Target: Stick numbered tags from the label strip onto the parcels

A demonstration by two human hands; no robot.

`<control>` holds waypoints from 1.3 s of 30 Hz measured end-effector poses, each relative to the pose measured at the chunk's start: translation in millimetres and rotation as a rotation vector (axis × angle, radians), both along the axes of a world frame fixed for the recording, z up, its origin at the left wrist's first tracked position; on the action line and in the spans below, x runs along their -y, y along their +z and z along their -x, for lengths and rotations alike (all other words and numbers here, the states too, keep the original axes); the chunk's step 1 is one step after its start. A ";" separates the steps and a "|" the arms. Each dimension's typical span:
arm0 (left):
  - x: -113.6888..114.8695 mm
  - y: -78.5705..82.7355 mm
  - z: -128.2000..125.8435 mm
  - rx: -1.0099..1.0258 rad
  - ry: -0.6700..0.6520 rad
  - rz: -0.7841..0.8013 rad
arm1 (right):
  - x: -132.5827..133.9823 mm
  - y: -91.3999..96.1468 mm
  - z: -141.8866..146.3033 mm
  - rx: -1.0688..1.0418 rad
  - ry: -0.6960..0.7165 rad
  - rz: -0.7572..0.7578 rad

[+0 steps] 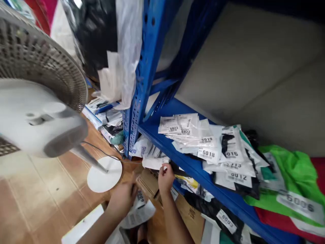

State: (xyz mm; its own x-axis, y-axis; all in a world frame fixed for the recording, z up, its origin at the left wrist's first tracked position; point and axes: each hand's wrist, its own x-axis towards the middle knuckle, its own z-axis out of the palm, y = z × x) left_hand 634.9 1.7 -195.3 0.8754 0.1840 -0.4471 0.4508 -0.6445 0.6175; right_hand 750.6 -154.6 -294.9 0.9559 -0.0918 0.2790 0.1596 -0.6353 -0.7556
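My right hand (166,178) reaches up to the lower shelf level. Its fingers are pinched at the edge of a white plastic mailing bag (152,162). My left hand (123,198) is lower and to the left, its fingers smeared by motion, so I cannot tell whether they grip anything. Close to it hangs or lies a white package (139,215) with a partly hidden number label. Between the hands is a brown cardboard box (147,183). Above and to the right, the blue shelf (177,149) bears overlapping labelled packets (208,154), among them 6023, 6022, 6019 and 6018.
A grey standing fan (38,118) fills the left side, its round white base (105,174) on the tiled floor. A blue upright post (144,67) rises in the middle. A green bag (291,183) marked 6006 and a black package (215,210) marked 6003 are at the right.
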 end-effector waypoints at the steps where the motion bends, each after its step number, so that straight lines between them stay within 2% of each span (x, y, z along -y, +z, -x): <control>1: 6.5 -6.3 -22.9 0.038 -0.148 -0.069 | 2.1 -4.1 -1.1 0.017 0.005 -0.002; 3: 22.2 -23.5 -64.5 0.087 -0.399 -0.249 | 6.7 -9.5 -2.7 0.050 0.030 -0.003; 4: 29.7 -33.0 -81.7 0.098 -0.452 -0.293 | 9.1 -11.0 -3.1 0.063 0.043 0.000; 6: 40.6 -50.3 -106.9 0.102 -0.475 -0.363 | 13.6 -12.2 -3.3 0.076 0.057 0.017; 9: 42.7 -66.5 -123.1 0.116 -0.392 -0.425 | 18.2 -11.7 -3.3 0.060 0.049 0.047; 12: 33.1 -71.2 -124.6 0.140 -0.342 -0.452 | 19.7 -9.8 -4.0 0.031 0.046 0.046; 20: 13.6 -71.1 -122.6 0.201 -0.336 -0.443 | 21.6 -8.8 -0.9 -0.005 0.012 0.045; 27: 2.2 -79.3 -119.8 0.255 -0.408 -0.428 | 20.6 -13.9 -2.1 -0.025 -0.041 0.003; 31: -1.3 -79.5 -120.8 0.257 -0.431 -0.411 | 14.6 -12.2 -2.2 -0.021 -0.059 -0.038; 39: -1.2 -79.3 -120.2 0.263 -0.427 -0.370 | 14.3 -9.5 -1.0 -0.025 -0.050 -0.019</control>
